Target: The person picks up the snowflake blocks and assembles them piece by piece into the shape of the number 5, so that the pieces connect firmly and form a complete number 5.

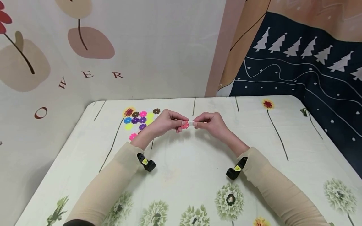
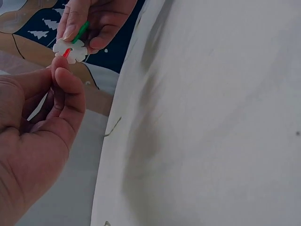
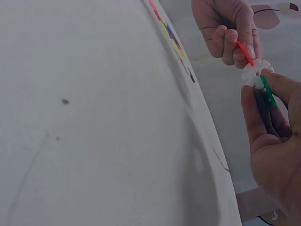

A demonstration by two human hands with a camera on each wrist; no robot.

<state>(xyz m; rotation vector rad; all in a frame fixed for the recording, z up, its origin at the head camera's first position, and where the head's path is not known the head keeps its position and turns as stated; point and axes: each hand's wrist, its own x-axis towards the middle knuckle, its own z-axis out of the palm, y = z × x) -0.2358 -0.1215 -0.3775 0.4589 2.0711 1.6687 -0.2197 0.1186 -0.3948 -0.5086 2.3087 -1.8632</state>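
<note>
My left hand (image 1: 167,121) pinches a red notched snowflake disc (image 1: 185,125) between thumb and fingers. Opposite it, my right hand (image 1: 211,124) pinches a white snowflake disc (image 1: 191,123) by its edge. Seen from the right wrist, the red disc (image 3: 244,52) stands edge-on, meeting the white disc (image 3: 251,70) at its rim. A green disc (image 3: 268,92) is slotted into the white one on the side near my right thumb. In the left wrist view, the green disc (image 2: 81,32) sits beside the right fingertips. Both hands are raised over the table.
Loose snowflake discs (image 1: 135,120) in purple, blue, pink, yellow and brown lie at the back left, partly behind the left hand. The white table cloth (image 1: 183,169) has printed flowers. Hanging cloths (image 1: 158,47) stand behind the table's far edge.
</note>
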